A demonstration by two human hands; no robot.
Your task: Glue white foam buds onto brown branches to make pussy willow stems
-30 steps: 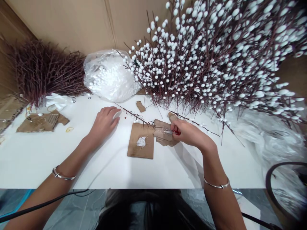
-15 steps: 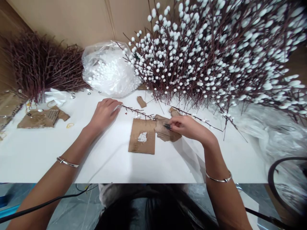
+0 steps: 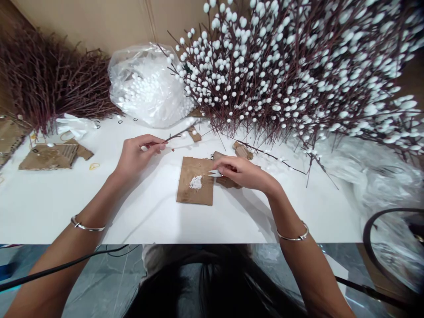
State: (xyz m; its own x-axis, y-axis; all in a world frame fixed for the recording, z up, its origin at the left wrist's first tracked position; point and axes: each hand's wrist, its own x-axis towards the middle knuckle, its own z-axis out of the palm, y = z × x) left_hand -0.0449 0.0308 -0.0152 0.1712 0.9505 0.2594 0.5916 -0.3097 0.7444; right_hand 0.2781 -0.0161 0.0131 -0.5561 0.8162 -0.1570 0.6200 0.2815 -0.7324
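My left hand (image 3: 137,152) pinches one end of a thin brown twig (image 3: 177,135), which slants up to the right above the white table (image 3: 145,216). A few white berries show near the twig's far end. Between the fingers of my right hand (image 3: 241,171) is a pair of metal tweezers (image 3: 215,174), its pointed tips spread and facing left. The tips are over the right edge of a cardboard square (image 3: 188,196) that bears a dab of white paste (image 3: 195,182). Under my right hand lies a torn cardboard piece (image 3: 228,182), partly covered.
Bare brown twigs (image 3: 62,84) are heaped at the back left, beside a clear bag of white berries (image 3: 149,95). A large mass of berried branches (image 3: 281,75) fills the back right. One branch (image 3: 265,153) lies behind my right hand. Crumpled plastic (image 3: 374,172) is at the right.
My left hand has closed on the twig and raised it off the table, turning its far end up. My right hand has moved left with the tweezers, toward the cardboard square.
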